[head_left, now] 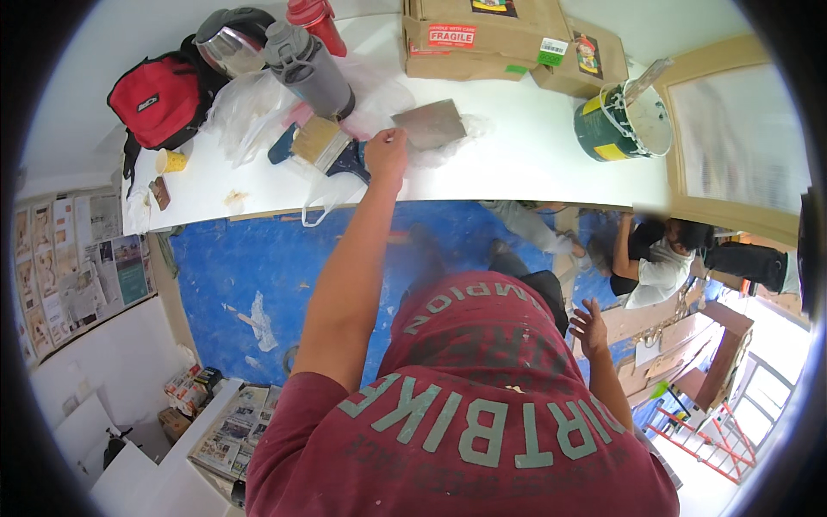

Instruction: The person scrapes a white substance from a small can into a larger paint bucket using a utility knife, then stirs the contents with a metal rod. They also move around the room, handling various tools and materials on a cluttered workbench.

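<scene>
My left hand [386, 157] reaches across the white table, its fingers closed at the left edge of a flat grey metal scraper plate [431, 123]. Crumpled clear plastic lies under the plate. Just left of that hand is a wide brush [319, 140] with tan bristles, beside dark blue material. My right hand [589, 327] hangs in the air at my right side, below the table edge, fingers spread and holding nothing.
On the white table [525, 168] stand a grey bottle [312, 73], a red bottle [316, 24], a red bag [157, 99], a yellow cup [170, 161], cardboard boxes [482, 39] and a green bucket [616, 122]. Blue sheeting [233, 284] covers the floor. Another person [663, 263] crouches at right.
</scene>
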A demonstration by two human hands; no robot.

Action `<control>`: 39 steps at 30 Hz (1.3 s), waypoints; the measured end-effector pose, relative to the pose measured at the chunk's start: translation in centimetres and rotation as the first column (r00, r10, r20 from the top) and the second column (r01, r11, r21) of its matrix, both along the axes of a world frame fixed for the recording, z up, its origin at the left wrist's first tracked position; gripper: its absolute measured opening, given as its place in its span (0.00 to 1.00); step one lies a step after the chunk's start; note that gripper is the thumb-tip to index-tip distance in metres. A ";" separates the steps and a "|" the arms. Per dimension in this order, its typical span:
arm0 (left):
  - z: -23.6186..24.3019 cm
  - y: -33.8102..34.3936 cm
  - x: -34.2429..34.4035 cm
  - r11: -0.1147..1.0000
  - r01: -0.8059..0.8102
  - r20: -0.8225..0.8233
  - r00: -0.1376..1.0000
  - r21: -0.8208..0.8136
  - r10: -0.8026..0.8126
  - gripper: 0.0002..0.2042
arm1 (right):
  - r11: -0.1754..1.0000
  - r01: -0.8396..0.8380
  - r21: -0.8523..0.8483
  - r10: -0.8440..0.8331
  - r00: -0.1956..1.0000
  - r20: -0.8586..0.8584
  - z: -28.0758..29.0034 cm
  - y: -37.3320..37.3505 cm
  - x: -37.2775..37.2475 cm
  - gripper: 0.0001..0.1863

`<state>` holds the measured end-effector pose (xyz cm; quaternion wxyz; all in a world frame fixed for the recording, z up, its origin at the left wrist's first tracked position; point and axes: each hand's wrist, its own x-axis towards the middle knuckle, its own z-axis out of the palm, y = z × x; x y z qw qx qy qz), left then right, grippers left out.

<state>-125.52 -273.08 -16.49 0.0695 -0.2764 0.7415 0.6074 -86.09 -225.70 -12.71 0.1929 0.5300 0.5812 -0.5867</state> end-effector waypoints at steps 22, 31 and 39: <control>2.7 -6.1 8.9 0.798 -0.532 -0.204 0.779 0.284 0.592 0.08 | 0.998 0.021 0.058 -0.017 0.997 -0.076 -2.8 12.1 4.1 0.48; 0.6 1.7 -0.7 0.942 0.263 -0.134 0.946 -0.208 -0.294 0.16 | 0.974 0.210 0.085 -0.209 0.978 -0.013 -6.2 10.0 9.8 0.48; 3.1 7.6 -0.9 0.448 0.522 0.113 0.733 -0.726 -0.671 0.18 | 0.981 0.184 0.057 -0.186 0.982 0.031 -2.8 -6.4 12.8 0.46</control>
